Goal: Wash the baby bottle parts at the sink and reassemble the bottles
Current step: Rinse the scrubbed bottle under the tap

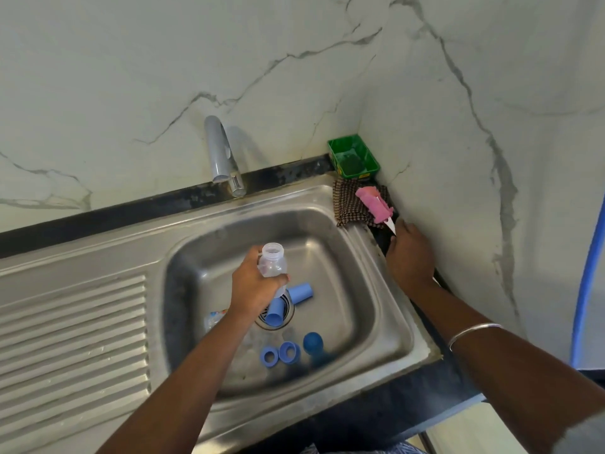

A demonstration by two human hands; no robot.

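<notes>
My left hand (253, 286) grips a clear baby bottle (273, 262) upright over the steel sink basin (360, 309), its mouth open and capless. My right hand (411, 253) holds the white handle of a pink sponge bottle brush (375, 203) at the sink's right rim; the brush head lies on a checked cloth. In the basin lie two blue caps (302, 292) (274, 313) near the drain, two blue screw rings (270, 356) (289, 351), a blue round-topped piece (313, 343) and a second clear bottle (214, 317), partly hidden behind my left wrist.
A grey tap (220, 152) stands behind the basin, no water running. A green tray (353, 156) with a dark scrubber sits in the corner. The checked cloth (348, 204) lies on the rim. A ribbed drainboard (72, 329) spreads left. Marble walls close the back and right.
</notes>
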